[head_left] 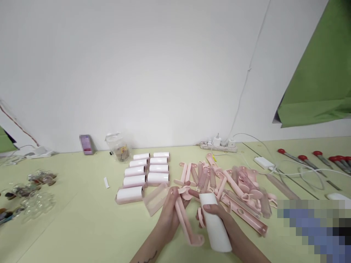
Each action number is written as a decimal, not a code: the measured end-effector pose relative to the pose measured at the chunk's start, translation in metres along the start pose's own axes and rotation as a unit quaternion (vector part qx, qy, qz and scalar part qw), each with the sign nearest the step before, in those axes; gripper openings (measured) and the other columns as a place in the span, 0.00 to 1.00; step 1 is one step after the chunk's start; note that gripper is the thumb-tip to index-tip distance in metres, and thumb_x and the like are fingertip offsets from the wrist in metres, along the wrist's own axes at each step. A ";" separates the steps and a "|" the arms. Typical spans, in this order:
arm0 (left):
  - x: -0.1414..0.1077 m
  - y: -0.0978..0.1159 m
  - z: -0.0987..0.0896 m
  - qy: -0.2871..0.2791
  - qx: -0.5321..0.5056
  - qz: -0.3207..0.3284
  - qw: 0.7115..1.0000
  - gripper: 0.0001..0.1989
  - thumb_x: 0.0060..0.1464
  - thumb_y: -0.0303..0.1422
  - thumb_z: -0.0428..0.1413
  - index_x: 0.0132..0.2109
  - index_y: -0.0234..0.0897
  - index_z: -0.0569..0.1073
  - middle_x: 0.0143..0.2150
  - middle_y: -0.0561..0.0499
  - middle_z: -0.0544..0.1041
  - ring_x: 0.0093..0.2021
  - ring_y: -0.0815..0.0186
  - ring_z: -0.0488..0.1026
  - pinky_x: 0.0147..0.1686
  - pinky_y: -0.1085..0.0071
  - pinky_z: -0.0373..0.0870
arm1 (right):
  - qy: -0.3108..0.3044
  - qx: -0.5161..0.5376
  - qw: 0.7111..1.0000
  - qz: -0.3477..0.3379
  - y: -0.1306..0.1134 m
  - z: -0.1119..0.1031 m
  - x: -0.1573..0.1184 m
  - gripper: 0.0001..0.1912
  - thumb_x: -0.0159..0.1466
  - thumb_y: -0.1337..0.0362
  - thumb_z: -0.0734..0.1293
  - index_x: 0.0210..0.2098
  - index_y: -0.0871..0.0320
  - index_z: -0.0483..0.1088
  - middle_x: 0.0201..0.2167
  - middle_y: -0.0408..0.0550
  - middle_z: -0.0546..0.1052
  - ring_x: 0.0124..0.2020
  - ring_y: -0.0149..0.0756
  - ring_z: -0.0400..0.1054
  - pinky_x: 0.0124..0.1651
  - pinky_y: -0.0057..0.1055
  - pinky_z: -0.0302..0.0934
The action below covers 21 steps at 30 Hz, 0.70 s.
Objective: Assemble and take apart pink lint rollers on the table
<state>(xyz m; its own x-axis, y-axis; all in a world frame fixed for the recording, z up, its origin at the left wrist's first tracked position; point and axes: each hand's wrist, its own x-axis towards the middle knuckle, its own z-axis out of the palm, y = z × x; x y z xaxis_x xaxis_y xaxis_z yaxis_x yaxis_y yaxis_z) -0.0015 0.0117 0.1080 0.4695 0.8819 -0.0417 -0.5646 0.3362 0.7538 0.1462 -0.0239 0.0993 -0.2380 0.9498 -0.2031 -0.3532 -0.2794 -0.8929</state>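
My left hand [171,213] is closed on a long pink plastic holder [184,223], which slants down toward me and ends in a curled lip. A round pink disc at its top sits by my fingertips. My right hand [223,213] grips a white roll [215,228], thumb on its near face. A pink ring-like piece [201,218] shows at that hand's fingers, while its extended index finger reaches the disc. Beyond both hands lies a heap of pink plastic parts [237,188]. Left of them, white rolls [134,181] rest in two columns beside a translucent pink cover [156,199].
A power strip [219,146] with plugs and cables stands by the wall. Red-ended grey tools [304,159] lie at the right. Leftward are a clear bag [119,149], a white strip [106,182] and clear plastic items [38,204]. A blurred patch covers the lower right.
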 end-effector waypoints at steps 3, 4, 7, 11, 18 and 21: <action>-0.003 -0.008 -0.005 0.032 -0.021 -0.011 0.999 0.21 0.51 0.44 0.51 0.47 0.35 0.69 0.57 0.45 0.64 0.59 0.55 0.54 0.59 0.62 0.47 | 0.031 -0.065 0.997 0.017 0.003 0.005 0.001 0.26 0.51 0.57 0.65 0.49 0.58 0.63 0.18 0.40 0.68 0.21 0.32 0.60 0.25 0.26 0.54; -0.004 -0.008 -0.007 0.044 -0.027 -0.020 0.998 0.21 0.52 0.44 0.50 0.47 0.34 0.69 0.56 0.45 0.64 0.59 0.56 0.54 0.59 0.62 0.46 | 0.035 -0.084 0.996 0.015 0.005 0.006 0.002 0.27 0.50 0.58 0.66 0.50 0.57 0.61 0.18 0.39 0.68 0.21 0.32 0.60 0.25 0.26 0.54; -0.005 -0.006 -0.009 0.067 -0.040 -0.037 0.996 0.19 0.53 0.43 0.48 0.46 0.35 0.69 0.54 0.45 0.67 0.58 0.56 0.56 0.59 0.62 0.46 | 0.041 -0.117 0.992 -0.003 0.008 0.005 0.004 0.26 0.51 0.58 0.66 0.49 0.54 0.59 0.18 0.37 0.68 0.21 0.31 0.61 0.24 0.26 0.54; -0.008 -0.001 -0.012 0.033 0.006 -0.019 0.999 0.12 0.53 0.43 0.49 0.36 0.38 0.68 0.56 0.48 0.65 0.56 0.56 0.59 0.57 0.59 0.49 | 0.015 -0.121 0.991 0.064 0.009 -0.002 0.006 0.16 0.51 0.61 0.67 0.38 0.54 0.63 0.21 0.38 0.69 0.20 0.30 0.62 0.23 0.26 0.55; -0.015 -0.015 -0.018 -0.050 0.117 -0.033 0.991 0.11 0.55 0.43 0.47 0.36 0.39 0.62 0.56 0.46 0.64 0.54 0.60 0.61 0.49 0.61 0.58 | -0.038 -0.092 0.989 0.108 0.009 0.005 0.006 0.11 0.53 0.61 0.66 0.35 0.56 0.63 0.19 0.38 0.71 0.19 0.29 0.63 0.23 0.25 0.55; -0.016 -0.019 -0.018 -0.051 0.120 -0.027 0.991 0.11 0.55 0.43 0.46 0.36 0.39 0.60 0.59 0.45 0.61 0.42 0.64 0.69 0.41 0.64 0.64 | -0.023 -0.123 0.988 0.093 0.010 0.006 0.007 0.13 0.54 0.56 0.66 0.35 0.56 0.64 0.20 0.39 0.72 0.20 0.29 0.64 0.24 0.25 0.54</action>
<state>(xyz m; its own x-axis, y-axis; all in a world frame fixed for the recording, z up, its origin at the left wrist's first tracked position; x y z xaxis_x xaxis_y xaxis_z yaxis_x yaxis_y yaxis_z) -0.0101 -0.0030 0.0825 0.5675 0.8229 -0.0281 -0.3652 0.2822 0.8871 0.1360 -0.0211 0.0910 -0.3212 0.8764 -0.3589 -0.0697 -0.3999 -0.9139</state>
